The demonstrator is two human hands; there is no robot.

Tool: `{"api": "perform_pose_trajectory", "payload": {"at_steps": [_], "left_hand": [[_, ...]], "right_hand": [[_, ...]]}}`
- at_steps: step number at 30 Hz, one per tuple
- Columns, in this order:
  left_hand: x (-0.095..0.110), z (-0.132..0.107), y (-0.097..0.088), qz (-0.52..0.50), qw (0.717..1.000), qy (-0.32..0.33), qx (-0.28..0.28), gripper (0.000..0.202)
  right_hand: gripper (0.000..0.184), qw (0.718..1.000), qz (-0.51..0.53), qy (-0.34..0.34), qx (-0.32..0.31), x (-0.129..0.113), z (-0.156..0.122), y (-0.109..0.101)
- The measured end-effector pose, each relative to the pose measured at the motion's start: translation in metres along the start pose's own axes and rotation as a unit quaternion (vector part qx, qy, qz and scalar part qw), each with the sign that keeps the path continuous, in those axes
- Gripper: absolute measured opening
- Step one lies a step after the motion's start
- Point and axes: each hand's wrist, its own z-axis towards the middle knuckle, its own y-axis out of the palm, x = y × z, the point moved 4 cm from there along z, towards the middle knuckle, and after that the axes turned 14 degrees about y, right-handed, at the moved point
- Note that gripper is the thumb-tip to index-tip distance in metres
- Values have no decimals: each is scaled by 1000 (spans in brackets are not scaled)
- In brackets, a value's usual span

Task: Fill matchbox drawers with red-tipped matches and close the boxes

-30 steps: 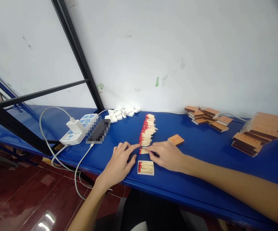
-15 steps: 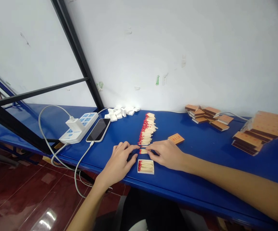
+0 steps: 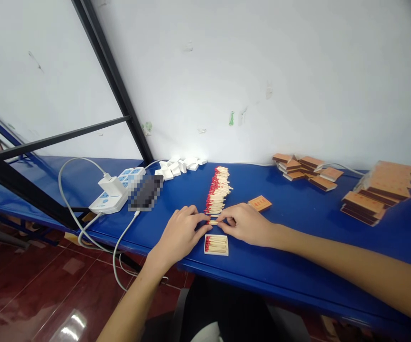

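Note:
Between my hands lies a small bunch of matches (image 3: 213, 223), red heads to the left. My left hand (image 3: 184, 232) pinches the head end with thumb and forefinger. At the plain ends, my right hand (image 3: 243, 225) closes its thumb and fingertips on the same bunch. Just behind stretches a long row of loose matches (image 3: 218, 192), heads also to the left. Nearer to me sits a white matchbox tray (image 3: 216, 252) with matches lying in it. An orange matchbox cover (image 3: 260, 203) rests behind my right hand.
White pieces (image 3: 178, 167) are heaped by the wall. A power strip (image 3: 107, 203) with a plugged-in charger and a phone, pixelated (image 3: 146, 192), are at left. Matchboxes lie in a pile (image 3: 307, 169) and a larger stack (image 3: 379, 190) at right. A black frame post (image 3: 112, 71) rises at left.
My fingers have closed in on the small bunch of matches from both ends, the left thumb and right fingertips moving nearer. The bunch looks narrower. The view has shifted slightly.

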Motion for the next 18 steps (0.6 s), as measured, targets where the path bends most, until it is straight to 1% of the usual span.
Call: {"api": "perform_pose_trajectory", "payload": {"at_steps": [3, 5, 7, 9, 13, 16, 18], "left_hand": [[5, 14, -5, 26, 999, 23, -34, 24], [7, 20, -9, 41, 997, 24, -62, 23], [9, 24, -11, 53, 994, 25, -92, 24], [10, 25, -13, 65, 990, 33, -124, 25], [9, 25, -12, 98, 978, 47, -176, 29], [8, 26, -12, 103, 973, 52, -200, 30], [9, 27, -12, 106, 970, 55, -211, 29]], "right_hand": [[17, 999, -30, -25, 2, -4, -2, -1], [20, 997, -64, -46, 12, -7, -3, -1], [22, 994, -91, -57, 23, -7, -3, 0], [22, 992, -103, -67, 22, -6, -3, 1], [16, 994, -76, -75, -1, -3, -2, 3], [9, 998, -34, -56, -18, 0, 0, 1], [8, 998, -22, -46, -29, 1, 0, 0]]}}
